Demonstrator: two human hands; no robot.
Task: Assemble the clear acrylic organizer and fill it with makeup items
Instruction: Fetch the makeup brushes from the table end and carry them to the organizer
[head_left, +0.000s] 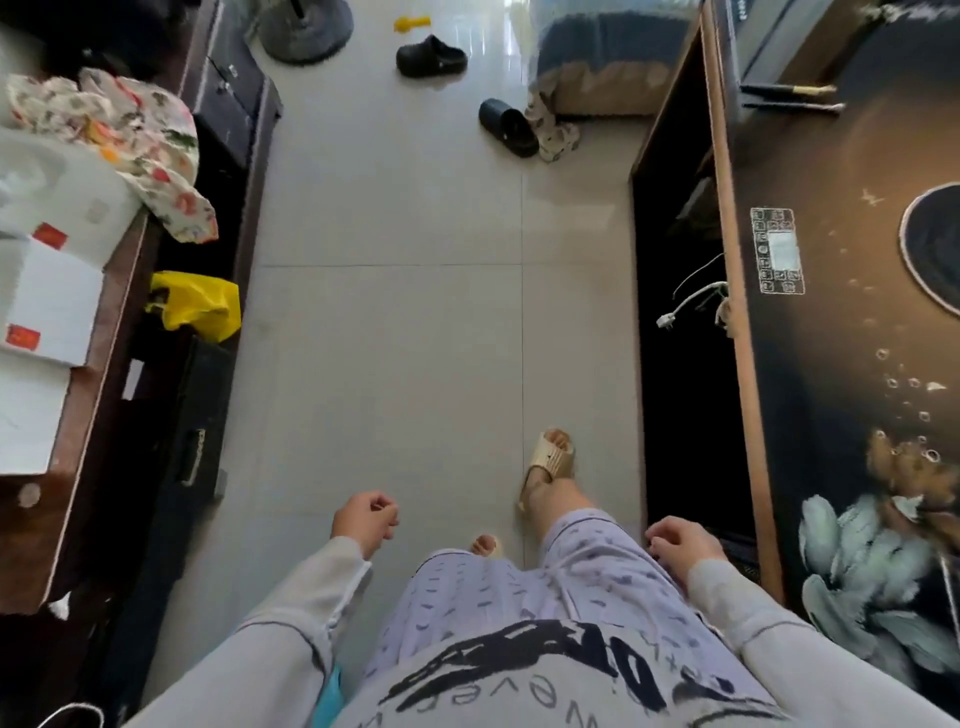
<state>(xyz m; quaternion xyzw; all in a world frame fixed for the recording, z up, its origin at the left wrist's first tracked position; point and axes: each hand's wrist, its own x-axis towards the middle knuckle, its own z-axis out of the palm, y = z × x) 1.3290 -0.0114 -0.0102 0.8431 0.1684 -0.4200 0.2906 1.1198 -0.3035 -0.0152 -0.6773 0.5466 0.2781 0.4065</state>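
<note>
Hands loosely curled and empty: left hand (366, 522), right hand (680, 543).

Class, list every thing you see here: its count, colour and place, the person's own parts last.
slippers: two, black, far floor.
plastic bag: one, yellow, left side.
floral cloth: one, cream patterned, left countertop.
boxes: at least two, white with red labels, left countertop.
plug cable: one, white, beside right table.
table: one, dark brown, right.
sandal: one, beige, on forward foot.
left hand: one, empty, lower centre.
right hand: one, empty, beside table.
</note>
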